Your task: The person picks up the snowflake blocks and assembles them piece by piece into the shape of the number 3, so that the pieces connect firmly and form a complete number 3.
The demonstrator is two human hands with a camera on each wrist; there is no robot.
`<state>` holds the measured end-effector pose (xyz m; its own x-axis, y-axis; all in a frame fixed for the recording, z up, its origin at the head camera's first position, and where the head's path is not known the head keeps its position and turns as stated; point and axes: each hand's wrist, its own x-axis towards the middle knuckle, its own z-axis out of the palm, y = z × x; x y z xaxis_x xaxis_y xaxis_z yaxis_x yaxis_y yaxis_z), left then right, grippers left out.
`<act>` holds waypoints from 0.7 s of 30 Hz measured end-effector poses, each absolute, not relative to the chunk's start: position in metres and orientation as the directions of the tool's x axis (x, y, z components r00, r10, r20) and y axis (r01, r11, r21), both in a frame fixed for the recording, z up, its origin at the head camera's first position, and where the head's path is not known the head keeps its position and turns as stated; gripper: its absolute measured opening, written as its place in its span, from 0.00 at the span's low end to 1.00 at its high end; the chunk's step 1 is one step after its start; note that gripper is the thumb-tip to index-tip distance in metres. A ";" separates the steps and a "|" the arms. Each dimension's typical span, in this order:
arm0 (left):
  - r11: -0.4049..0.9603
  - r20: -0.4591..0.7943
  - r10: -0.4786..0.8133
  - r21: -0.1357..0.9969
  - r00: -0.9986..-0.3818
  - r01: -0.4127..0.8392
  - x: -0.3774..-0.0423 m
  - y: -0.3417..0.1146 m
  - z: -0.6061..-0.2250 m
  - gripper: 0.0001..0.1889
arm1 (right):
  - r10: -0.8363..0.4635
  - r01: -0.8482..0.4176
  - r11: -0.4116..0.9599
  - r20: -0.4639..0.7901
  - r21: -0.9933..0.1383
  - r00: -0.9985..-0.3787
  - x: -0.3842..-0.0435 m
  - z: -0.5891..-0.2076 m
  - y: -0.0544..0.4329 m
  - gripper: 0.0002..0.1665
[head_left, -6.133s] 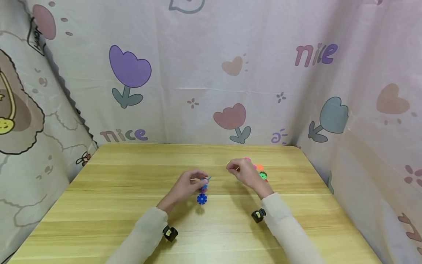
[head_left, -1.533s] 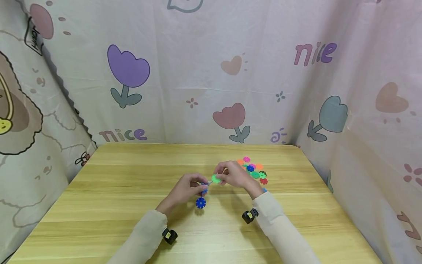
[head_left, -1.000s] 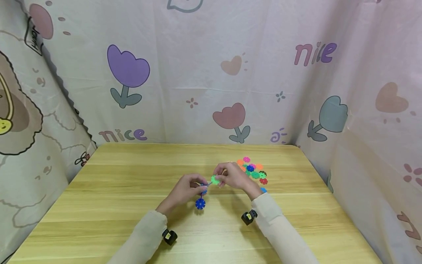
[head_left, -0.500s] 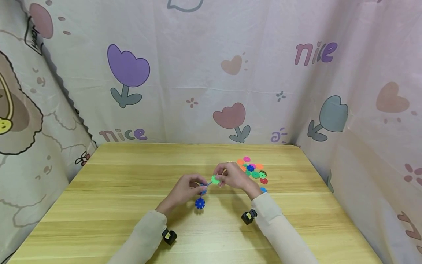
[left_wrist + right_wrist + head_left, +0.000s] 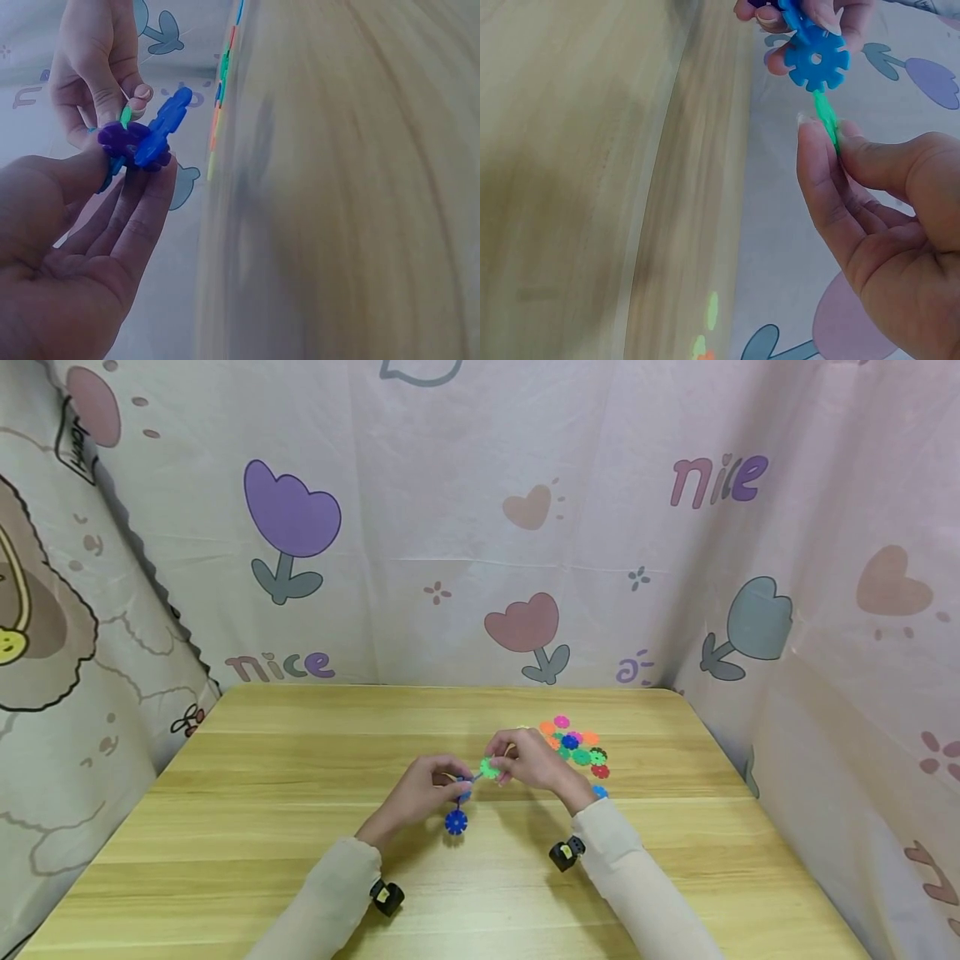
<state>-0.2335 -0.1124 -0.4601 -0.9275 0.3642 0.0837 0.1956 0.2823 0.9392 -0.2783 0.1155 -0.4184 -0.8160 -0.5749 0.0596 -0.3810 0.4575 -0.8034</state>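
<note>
My left hand (image 5: pixel 423 789) pinches a small chain of joined notched plastic discs above the table. In the left wrist view the chain includes a purple disc (image 5: pixel 118 139) and a dark blue disc (image 5: pixel 166 124); the dark blue one hangs lowest in the head view. A light blue disc (image 5: pixel 829 73) points toward my right hand (image 5: pixel 532 762). Between thumb and forefinger, that hand pinches a bright green disc (image 5: pixel 488 768). Its edge meets the light blue disc's rim in the right wrist view. My left fingers partly hide the chain.
Beyond my right hand, loose discs lie on the wooden table (image 5: pixel 300 727), among them a red disc (image 5: pixel 599 772), a pink disc (image 5: pixel 562 722) and a green disc (image 5: pixel 581 757). A light blue loose disc (image 5: pixel 600 792) sits near the right sleeve. A printed curtain (image 5: pixel 420 635) hangs behind.
Since the oldest frame, my right hand has come left from beside the loose discs and brought the green disc against the left hand's chain. Over the last second both hands stay almost still.
</note>
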 end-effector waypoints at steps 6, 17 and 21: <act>0.279 0.081 0.359 0.941 -0.930 0.189 -0.234 -0.111 -0.461 0.06 | -0.585 -0.383 0.455 0.055 -0.804 -0.809 -0.278 -0.417 0.115 0.04; 0.301 0.107 0.325 0.930 -0.940 0.210 -0.235 -0.109 -0.461 0.04 | -0.579 -0.389 0.450 0.069 -0.804 -0.813 -0.276 -0.418 0.109 0.03; 0.310 0.119 0.302 0.926 -0.946 0.215 -0.236 -0.108 -0.461 0.03 | -0.570 -0.388 0.445 0.079 -0.807 -0.818 -0.275 -0.419 0.105 0.03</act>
<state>-0.2355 -0.1082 -0.4615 -0.9457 0.3024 0.1189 0.2154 0.3096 0.9261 -0.2752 0.1053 -0.4193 -0.8179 -0.5699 0.0792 -0.3882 0.4450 -0.8070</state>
